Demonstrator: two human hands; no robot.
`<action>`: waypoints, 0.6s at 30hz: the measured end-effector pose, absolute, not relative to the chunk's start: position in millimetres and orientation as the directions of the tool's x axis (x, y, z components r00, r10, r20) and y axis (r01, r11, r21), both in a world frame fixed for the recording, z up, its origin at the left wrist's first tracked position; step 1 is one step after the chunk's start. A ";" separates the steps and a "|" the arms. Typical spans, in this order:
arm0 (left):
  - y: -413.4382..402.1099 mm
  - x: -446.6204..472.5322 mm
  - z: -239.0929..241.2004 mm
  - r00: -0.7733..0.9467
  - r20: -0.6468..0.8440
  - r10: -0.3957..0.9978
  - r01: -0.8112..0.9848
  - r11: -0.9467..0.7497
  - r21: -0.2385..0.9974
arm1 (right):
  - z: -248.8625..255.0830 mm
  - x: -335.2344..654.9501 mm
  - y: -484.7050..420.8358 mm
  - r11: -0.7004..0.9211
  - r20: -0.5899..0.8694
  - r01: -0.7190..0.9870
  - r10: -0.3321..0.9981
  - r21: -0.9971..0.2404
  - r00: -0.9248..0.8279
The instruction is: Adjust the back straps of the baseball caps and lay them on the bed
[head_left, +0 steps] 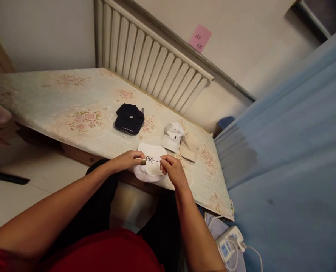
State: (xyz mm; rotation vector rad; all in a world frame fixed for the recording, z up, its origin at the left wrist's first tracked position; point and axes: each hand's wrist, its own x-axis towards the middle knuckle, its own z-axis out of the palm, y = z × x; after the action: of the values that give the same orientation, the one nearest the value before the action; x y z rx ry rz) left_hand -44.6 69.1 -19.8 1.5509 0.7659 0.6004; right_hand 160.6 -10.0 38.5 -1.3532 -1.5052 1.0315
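Note:
A white cap with a black "CK" logo [152, 164] lies at the near edge of a flowered mattress [79, 109]. My left hand [128, 159] is closed in a pinch at the cap's back, on its strap by a small brass buckle [143, 162]. My right hand [172, 170] is closed on the cap's right side, pinching the fabric or strap end. Both forearms reach in from below.
Behind the held cap lie a dark navy cap [129, 119], a white cap [172, 136] and a beige cap [189, 146]. A radiator [153, 60] runs along the wall. A blue curtain [292, 151] hangs at right; a white device with cable [230, 245] sits below.

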 end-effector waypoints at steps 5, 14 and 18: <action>68.5 -45.2 -21.0 0.670 -0.071 0.739 0.108 -0.003 0.994 | 30.4 162.3 0.1 0.062 0.000 0.529 0.993 -0.846 -0.116; 70.4 -45.6 -28.5 0.693 -0.066 0.718 0.084 0.010 0.996 | 28.0 158.4 6.5 0.073 -0.035 0.679 0.989 -0.730 -0.143; 71.2 -45.7 -30.4 0.696 -0.067 0.715 0.087 0.009 0.996 | 25.8 158.4 8.3 0.070 -0.049 0.695 0.987 -0.716 -0.150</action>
State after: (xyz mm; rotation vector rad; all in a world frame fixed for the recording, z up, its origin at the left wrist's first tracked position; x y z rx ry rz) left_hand -45.7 71.2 -30.4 1.5048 0.6920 0.5572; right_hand 158.4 8.3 25.8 -1.6659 -1.8981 0.8491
